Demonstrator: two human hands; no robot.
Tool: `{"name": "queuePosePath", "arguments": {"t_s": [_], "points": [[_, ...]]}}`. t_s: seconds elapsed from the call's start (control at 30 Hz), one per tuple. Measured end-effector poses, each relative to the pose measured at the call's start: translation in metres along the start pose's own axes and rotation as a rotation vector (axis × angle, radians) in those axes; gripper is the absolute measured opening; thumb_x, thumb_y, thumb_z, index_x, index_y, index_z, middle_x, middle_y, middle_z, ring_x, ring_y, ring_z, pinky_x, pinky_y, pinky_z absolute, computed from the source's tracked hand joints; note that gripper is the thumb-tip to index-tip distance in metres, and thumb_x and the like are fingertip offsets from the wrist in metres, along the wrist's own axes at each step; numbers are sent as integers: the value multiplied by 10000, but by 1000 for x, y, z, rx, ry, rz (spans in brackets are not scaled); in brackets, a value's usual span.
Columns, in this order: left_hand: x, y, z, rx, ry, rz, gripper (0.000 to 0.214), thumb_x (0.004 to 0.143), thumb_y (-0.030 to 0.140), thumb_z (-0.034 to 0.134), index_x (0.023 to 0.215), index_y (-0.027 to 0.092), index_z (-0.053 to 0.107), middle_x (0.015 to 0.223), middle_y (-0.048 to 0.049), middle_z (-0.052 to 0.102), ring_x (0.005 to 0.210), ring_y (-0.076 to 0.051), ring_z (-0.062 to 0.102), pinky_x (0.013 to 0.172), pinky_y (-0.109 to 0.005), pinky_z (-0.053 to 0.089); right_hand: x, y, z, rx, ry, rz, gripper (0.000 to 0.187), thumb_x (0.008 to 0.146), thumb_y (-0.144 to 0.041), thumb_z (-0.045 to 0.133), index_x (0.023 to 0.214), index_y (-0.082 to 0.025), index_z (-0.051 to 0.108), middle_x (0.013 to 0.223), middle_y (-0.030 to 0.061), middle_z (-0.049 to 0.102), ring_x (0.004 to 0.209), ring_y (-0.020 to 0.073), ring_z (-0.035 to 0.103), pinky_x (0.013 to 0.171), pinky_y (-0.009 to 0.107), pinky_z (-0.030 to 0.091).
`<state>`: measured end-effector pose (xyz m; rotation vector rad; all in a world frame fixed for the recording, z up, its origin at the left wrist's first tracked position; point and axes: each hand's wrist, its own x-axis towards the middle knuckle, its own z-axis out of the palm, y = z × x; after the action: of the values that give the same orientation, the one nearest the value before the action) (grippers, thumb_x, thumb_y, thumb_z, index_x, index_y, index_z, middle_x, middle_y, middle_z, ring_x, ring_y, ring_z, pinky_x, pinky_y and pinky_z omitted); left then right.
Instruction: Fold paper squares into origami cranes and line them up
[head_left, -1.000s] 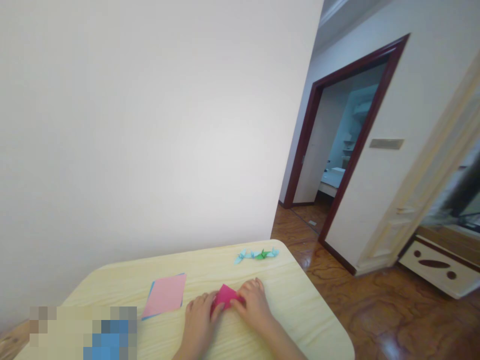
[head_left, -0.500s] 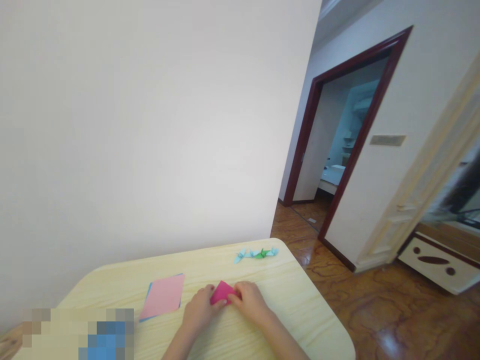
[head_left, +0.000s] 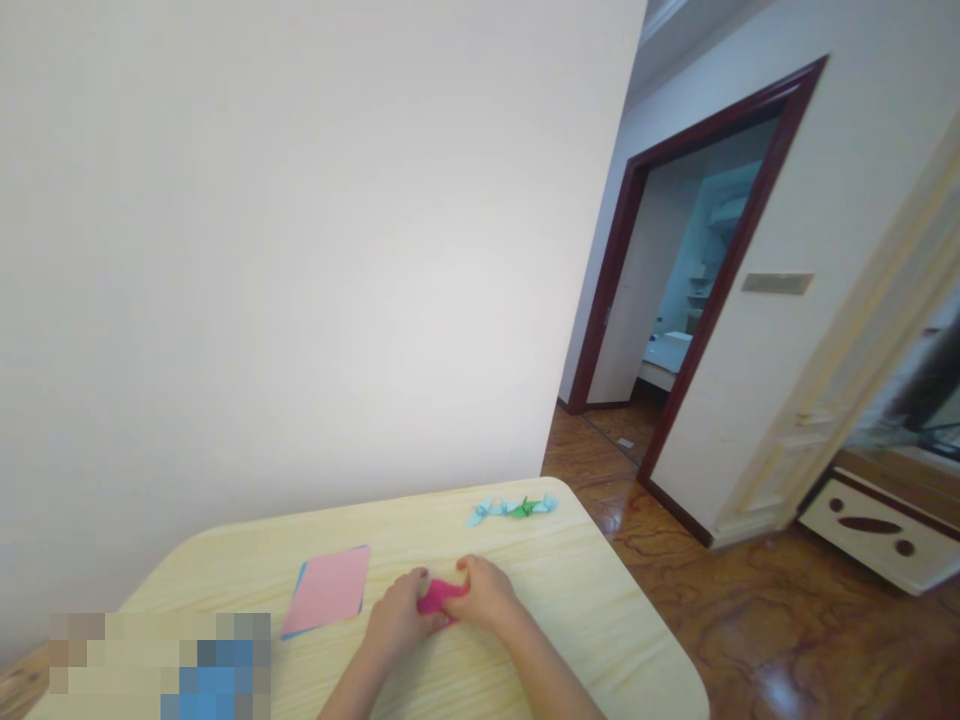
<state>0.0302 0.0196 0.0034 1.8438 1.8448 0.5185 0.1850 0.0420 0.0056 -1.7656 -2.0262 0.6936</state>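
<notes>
- Pale wood-grain tabletop [head_left: 420,525] with rounded corners, beside a white wall [head_left: 300,250], above a glossy reddish-brown wood floor [head_left: 712,620].
- Left hand [head_left: 397,620] and right hand [head_left: 487,592] are close together, pinching a small folded magenta paper [head_left: 442,597] between them, over the table's near half.
- Its folds are partly hidden by the fingers; its final shape cannot be told.
- Flat, unfolded pink paper sheet [head_left: 326,590], a blue sheet edge [head_left: 300,590] showing beneath, lies just left of the hands.
- Finished-looking pale blue and green origami cranes [head_left: 510,509] sit in a row near the far edge, well apart from the hands.
- Nothing lies between the hands and the paper.
</notes>
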Motion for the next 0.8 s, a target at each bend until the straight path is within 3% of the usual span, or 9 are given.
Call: {"name": "queuePosePath", "arguments": {"t_s": [0.13, 0.27, 0.33, 0.5, 0.63, 0.8], "points": [[-3, -3, 2, -63, 28, 36, 463, 545, 309, 660, 977, 154, 593, 918, -86, 650, 794, -227, 599, 671, -276, 405, -6, 0, -2, 83, 5, -15, 255, 512, -303, 693, 730, -179, 647, 765, 29, 645, 702, 186, 584, 612, 247, 402], [-7, -6, 0, -155, 62, 87, 163, 588, 301, 617, 692, 175, 620, 714, -23, 646, 691, -202, 585, 620, -262, 404, -15, -1, -6, 220, 38, -72, 142, 575, -195, 657, 706, -150, 626, 725, 13, 635, 665, 146, 564, 572, 207, 401], [-12, -6, -4, -213, 69, 118, 143, 642, 316, 571, 634, 179, 611, 634, -4, 638, 648, -191, 582, 590, -252, 404, -20, -2, -9, 295, 34, -100, 81, 630, -144, 605, 709, -140, 619, 661, -2, 630, 614, 128, 560, 543, 191, 405], [-32, 5, -24, -321, 120, 180, 252, 708, 413, 539, 624, 191, 623, 592, 1, 643, 613, -192, 580, 585, -259, 412, -38, -15, -26, 426, 77, -173, 99, 718, -185, 559, 776, -142, 627, 718, 16, 648, 684, 141, 580, 625, 210, 439], [-51, 22, -46, -426, 239, 229, 259, 679, 438, 591, 569, 206, 627, 574, -5, 650, 583, -196, 579, 579, -272, 428, -55, -35, -46, 502, 229, -215, 144, 733, -252, 578, 659, -147, 643, 630, 26, 631, 643, 169, 570, 635, 253, 431], [-71, 31, -64, -541, 334, 186, 257, 591, 421, 680, 755, 223, 684, 732, -27, 714, 684, -232, 611, 652, -318, 468, -73, -50, -66, 651, 230, -251, 162, 794, -253, 519, 734, -151, 628, 718, 43, 648, 706, 182, 578, 666, 262, 438]]}}
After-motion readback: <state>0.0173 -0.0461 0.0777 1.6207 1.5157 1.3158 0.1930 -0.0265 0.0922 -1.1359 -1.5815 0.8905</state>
